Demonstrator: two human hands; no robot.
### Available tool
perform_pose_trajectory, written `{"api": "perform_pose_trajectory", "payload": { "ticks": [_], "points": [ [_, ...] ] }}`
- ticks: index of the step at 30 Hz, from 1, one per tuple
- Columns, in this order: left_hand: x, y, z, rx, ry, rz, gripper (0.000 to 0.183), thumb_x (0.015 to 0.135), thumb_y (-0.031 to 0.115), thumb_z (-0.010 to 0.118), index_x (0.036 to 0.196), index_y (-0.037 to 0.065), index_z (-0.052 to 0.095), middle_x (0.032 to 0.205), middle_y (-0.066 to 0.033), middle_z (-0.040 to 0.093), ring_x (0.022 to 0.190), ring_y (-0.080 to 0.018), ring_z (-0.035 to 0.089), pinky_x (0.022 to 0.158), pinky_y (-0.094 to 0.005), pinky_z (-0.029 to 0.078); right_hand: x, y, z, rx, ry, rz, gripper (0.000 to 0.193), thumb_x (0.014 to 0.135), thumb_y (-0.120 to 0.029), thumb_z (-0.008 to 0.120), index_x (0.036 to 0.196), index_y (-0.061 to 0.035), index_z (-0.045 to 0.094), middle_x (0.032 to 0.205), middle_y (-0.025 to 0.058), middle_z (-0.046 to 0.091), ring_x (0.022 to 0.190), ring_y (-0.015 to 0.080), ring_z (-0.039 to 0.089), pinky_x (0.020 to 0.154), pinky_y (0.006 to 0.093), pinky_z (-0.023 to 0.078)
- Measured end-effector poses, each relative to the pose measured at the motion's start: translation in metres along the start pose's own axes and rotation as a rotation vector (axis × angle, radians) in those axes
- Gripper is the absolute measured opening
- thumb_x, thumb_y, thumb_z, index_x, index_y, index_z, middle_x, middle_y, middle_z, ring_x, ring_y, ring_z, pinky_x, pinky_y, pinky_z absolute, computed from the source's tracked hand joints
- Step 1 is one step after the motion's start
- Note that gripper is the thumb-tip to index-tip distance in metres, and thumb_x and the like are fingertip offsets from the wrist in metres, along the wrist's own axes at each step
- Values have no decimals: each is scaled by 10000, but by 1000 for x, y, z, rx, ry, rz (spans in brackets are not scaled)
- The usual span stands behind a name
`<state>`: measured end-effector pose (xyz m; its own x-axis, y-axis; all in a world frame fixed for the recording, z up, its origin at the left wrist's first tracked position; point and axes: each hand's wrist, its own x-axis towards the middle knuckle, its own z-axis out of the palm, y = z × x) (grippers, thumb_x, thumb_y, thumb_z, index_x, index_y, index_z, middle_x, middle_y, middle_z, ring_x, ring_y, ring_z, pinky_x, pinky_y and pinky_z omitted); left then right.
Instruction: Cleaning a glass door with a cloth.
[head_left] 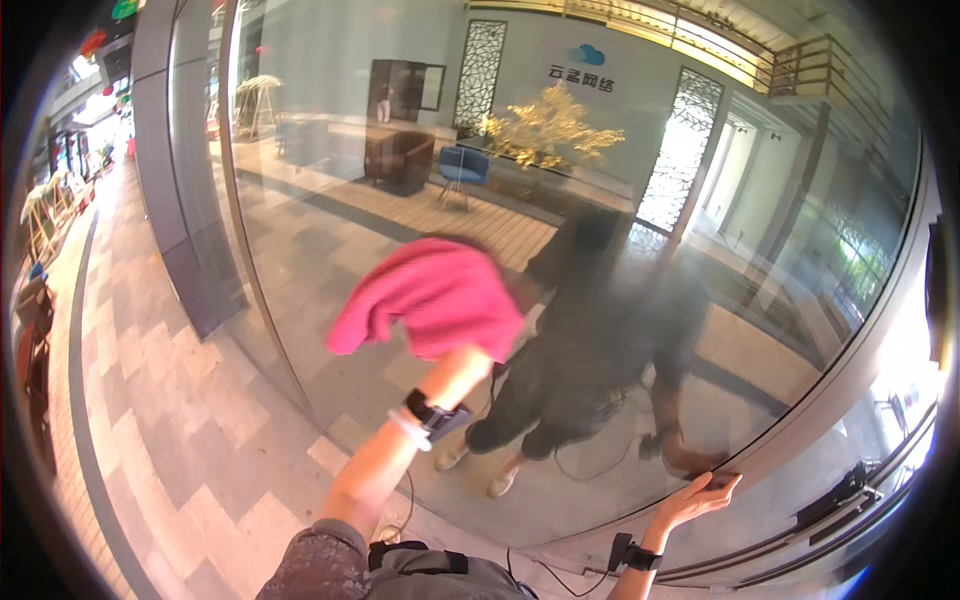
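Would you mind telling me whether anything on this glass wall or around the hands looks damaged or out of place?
Nothing stands out. The pink cloth lies flat on the glass wall under the left hand, and the right hand rests at its lower edge.

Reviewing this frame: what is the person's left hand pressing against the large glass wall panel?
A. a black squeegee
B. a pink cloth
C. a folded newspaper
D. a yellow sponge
B: the left hand is covered by a crumpled pink cloth held flat against the large glass wall panel, while the bare right hand rests with its fingers on the glass lower down.
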<state>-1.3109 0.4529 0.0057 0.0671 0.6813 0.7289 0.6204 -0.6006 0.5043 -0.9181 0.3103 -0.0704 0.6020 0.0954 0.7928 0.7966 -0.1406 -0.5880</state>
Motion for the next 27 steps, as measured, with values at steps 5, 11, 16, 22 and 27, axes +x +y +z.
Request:
{"api": "perform_pose_trajectory", "payload": {
  "ticks": [5,11,16,22,27],
  "points": [
    [-19,60,38,-259,-150,271,303,873,142,573,1160,53,534,1144,-118,568,1090,-265,540,861,-375,458,-67,-78,-15,432,-189,46,343,910,-239,491,1166,-11,473,1222,164,429,1080,304,442,882,430,387],
    [-65,27,43,-172,-419,354,395,862,192,601,1224,68,502,1217,-134,524,1123,-273,525,898,-381,447,-118,-176,-18,850,-1157,-293,119,774,-35,613,893,-26,601,803,138,583,718,296,544,669,368,413],
    [-79,2,22,-230,-440,321,475,853,234,624,1278,81,476,1277,-147,488,1151,-280,513,928,-385,437,-100,-197,-11,636,-1159,-211,197,762,-80,663,950,-41,618,840,127,609,785,313,551,711,427,407],
    [-38,14,-3,-320,-290,402,557,843,276,648,1331,93,450,1337,-161,452,1179,-286,501,959,-390,428,-88,-213,-14,763,-669,-535,275,708,-52,627,983,-45,615,975,158,610,975,395,547,848,474,397],
    [-53,10,-28,264,-174,643,588,746,248,711,1295,297,505,1382,-49,401,1247,-253,414,1006,-475,333,-9,-228,12,175,-133,-353,500,779,-31,552,1265,37,452,1293,337,392,1199,486,340,1016,556,234]
  ]
}}
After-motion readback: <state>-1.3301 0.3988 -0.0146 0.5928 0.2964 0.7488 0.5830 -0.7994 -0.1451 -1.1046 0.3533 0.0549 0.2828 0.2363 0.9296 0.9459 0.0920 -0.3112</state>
